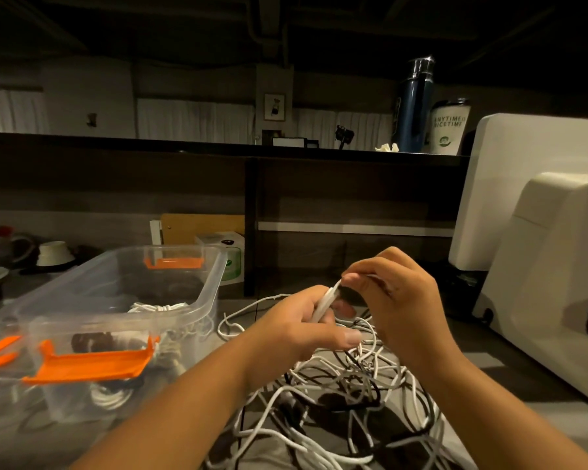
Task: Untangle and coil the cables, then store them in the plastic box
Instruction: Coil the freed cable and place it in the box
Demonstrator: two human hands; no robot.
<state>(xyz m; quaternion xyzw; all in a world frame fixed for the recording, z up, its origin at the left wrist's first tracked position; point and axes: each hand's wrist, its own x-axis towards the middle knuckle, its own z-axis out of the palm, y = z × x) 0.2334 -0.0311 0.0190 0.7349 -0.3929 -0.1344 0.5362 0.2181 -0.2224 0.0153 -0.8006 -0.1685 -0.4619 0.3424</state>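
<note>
Grey tabletop (496, 364) carries a tangle of cables (347, 395), white and black, directly beneath both sets of fingers. The left hand (299, 322) curls its fingers round a white cable (324, 305), and the right hand (399, 293) pinches that cable just above the left fingers. The plastic box (214, 283), holding coiled cables (160, 307), stands left of the left fingers.

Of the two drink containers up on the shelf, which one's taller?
The dark blue bottle with the silver cap. It stands just left of the white cup with green lettering, and its top rises well above the cup's lid.
</note>
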